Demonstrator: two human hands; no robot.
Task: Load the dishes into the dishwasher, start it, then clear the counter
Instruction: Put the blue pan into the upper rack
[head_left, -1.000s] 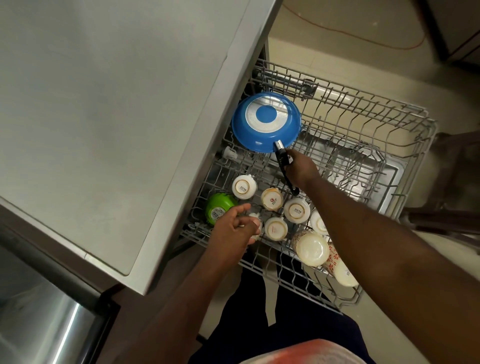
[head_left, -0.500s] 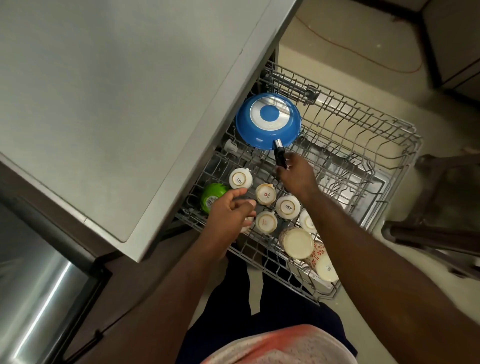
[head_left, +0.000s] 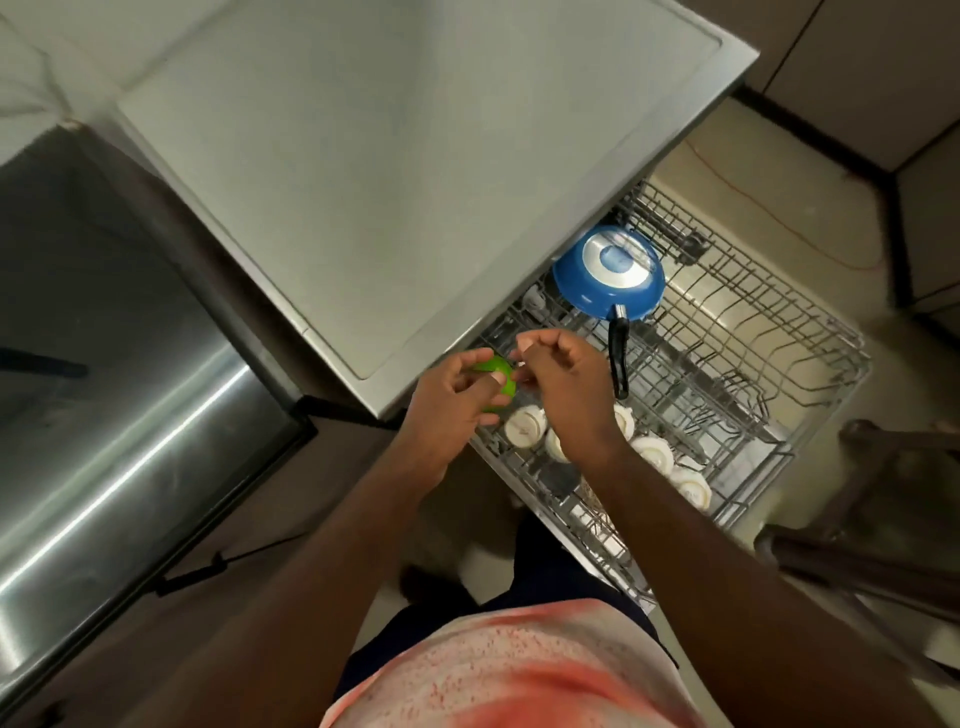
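Green cup (head_left: 496, 376) at the near-left corner of the rack (head_left: 852, 353), just left of the white cups (head_left: 524, 427), left hand (head_left: 447, 408) with fingers curled round its wall, right hand (head_left: 571, 395) fingers bent beside it, hold unclear; probably light, stiff, slick, so grasp round the body.

Rack (head_left: 769, 338) right half free; pan (head_left: 608, 275), cups (head_left: 524, 427) crowd left

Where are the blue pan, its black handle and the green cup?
blue pan (head_left: 609, 270): head view, on its upturned base.
black handle (head_left: 618, 358): head view, midway along its length.
green cup (head_left: 488, 367): head view, on its visible green side.
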